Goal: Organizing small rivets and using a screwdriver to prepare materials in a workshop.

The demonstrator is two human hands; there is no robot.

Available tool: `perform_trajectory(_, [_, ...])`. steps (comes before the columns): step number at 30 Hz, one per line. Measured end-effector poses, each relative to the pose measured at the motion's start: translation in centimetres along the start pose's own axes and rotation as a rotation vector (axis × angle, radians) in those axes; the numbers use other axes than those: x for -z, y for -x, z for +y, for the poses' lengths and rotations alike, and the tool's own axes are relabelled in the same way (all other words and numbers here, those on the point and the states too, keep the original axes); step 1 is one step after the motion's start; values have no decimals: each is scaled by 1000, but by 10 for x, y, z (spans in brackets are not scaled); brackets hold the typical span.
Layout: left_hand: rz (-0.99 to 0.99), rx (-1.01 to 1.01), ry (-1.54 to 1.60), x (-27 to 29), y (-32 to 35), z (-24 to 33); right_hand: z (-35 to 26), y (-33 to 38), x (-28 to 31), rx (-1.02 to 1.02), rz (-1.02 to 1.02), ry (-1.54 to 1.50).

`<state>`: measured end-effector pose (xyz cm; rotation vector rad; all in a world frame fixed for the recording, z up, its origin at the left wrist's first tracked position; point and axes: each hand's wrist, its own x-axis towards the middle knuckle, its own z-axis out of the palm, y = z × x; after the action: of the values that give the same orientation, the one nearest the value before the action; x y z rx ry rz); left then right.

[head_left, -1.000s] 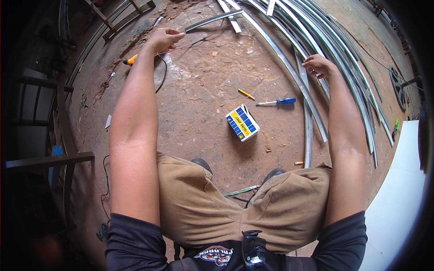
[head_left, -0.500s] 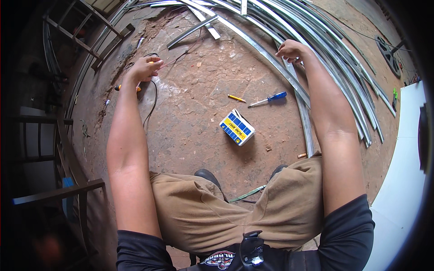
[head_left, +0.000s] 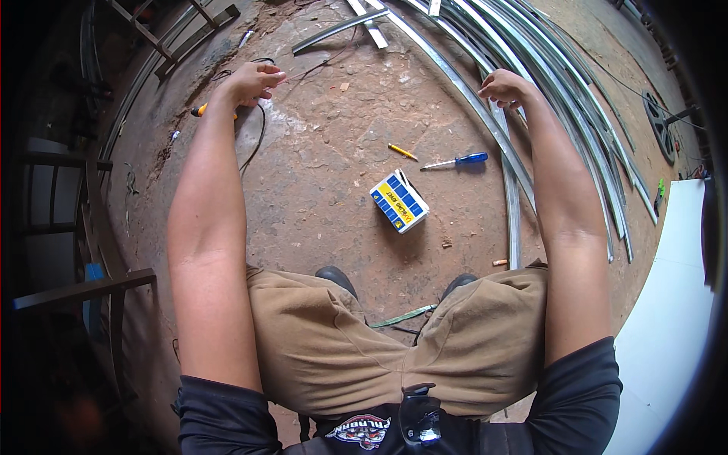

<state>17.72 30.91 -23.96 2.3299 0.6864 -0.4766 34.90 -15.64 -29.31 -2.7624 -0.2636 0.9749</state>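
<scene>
Both my arms reach forward over a rough brown floor. My left hand (head_left: 253, 83) is held with its fingers loosely bent and apart, nothing seen in it. Beneath and behind its wrist, partly hidden, lies an orange-and-black tool (head_left: 199, 111), with a black cable (head_left: 262, 136) nearby. My right hand (head_left: 506, 89) droops beside long metal profiles (head_left: 509, 140), fingers slightly curled and apart, apparently holding nothing. Between my arms sit a blue, white and yellow cardboard box (head_left: 400, 202) with a raised flap, a short yellow pencil (head_left: 403, 152) and a blue-handled screwdriver (head_left: 464, 159).
A large stack of silver metal profiles (head_left: 565, 98) spreads along the right and far side. A white panel (head_left: 660, 303) stands at the right edge. Dark metal frames (head_left: 91, 288) are at the left. A green strap (head_left: 402, 316) lies between my shoes. Sunglasses (head_left: 419, 425) hang at my shirt.
The view has shifted slightly. Both hands remain stretched forward, and the left hand's fingers have loosened a little. The box, pencil and screwdriver stay in place on the floor.
</scene>
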Motion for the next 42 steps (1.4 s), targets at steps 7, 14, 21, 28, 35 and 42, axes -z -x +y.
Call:
perform_trajectory(7, [14, -56, 160, -11, -3, -4, -5, -15, -29, 321, 57, 554])
perform_trajectory(14, [131, -140, 190, -11, -21, -11, 31, 16, -121, 344, -193, 636])
perform_trajectory(21, [79, 45, 100, 15, 9, -48, 49, -29, -193, 490, -72, 1022])
perform_trajectory(28, [419, 435, 34, 135, 232, -189, 163, -98, -182, 557, -276, 1083])
perform_trajectory(35, [538, 615, 83, 133, 319, -240, 106, -94, -209, 482, -333, 942])
perform_trajectory(42, [492, 502, 148, 110, 247, -227, 20, -3, -177, 579, -90, 498])
